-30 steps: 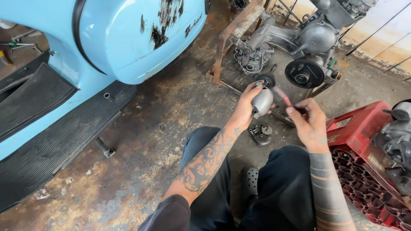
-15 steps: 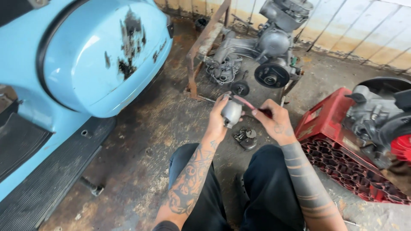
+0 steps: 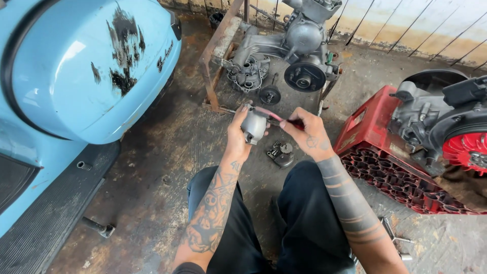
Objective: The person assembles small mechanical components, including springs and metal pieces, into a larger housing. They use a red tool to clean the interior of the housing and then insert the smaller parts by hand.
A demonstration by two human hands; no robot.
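Observation:
My left hand (image 3: 236,134) grips a small grey metal engine part (image 3: 254,126), held upright in front of me over the floor. My right hand (image 3: 309,133) holds a red-handled tool (image 3: 272,114) whose tip rests against the top of that part. Just below the hands, a small dark metal piece with a gear (image 3: 282,151) lies on the floor between my knees. I sit with black trousers, legs apart.
A light blue scooter (image 3: 86,76) with chipped paint fills the left. A grey engine (image 3: 289,56) on a rusty frame stands ahead. A red crate (image 3: 378,157) at right carries another engine with a red fan (image 3: 464,149). Loose tools (image 3: 393,236) lie at lower right.
The view has shifted, so the hands and the part sit further left and lower. Both hands keep their hold; the tool stays at the part's top.

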